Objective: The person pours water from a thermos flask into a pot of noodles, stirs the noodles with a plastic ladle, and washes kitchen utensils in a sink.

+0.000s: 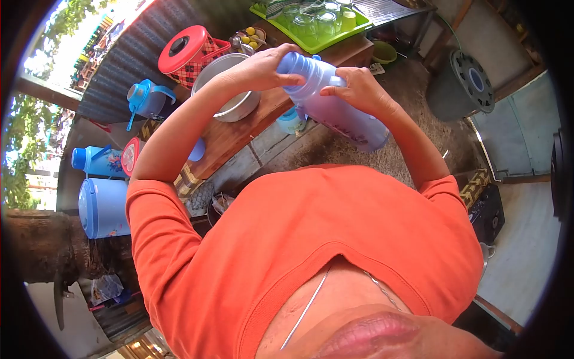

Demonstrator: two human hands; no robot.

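Across from me, a wooden bench (pixel 246 127) runs beside the person in the orange shirt (pixel 335 239), with a pale metal pot (pixel 245 106) on it near the left forearm. A big dark bucket (pixel 445 90) stands off past the right arm. On the other side, by the left upper arm, I see a blue cooler (pixel 106 206). Ahead sits a bright green tray (pixel 344 39) of clear glasses (pixel 326 24), and behind the pot a red-lidded container (pixel 190 57) in a checked pattern.

Between the hands, out in front of the chest, is a large translucent blue-purple bottle (pixel 350 116), tilted, its narrower end up by the left hand (pixel 266 69). That hand is partly open around this end, thumb on the near side and fingers over the top. The right hand (pixel 363 93) is half closed on the bottle's upper side, thumb laid across; I can't make out all its fingertips.

A blue jug (pixel 148 100) stands left of the pot; smallest are the yellow fruits (pixel 253 44) beyond it.
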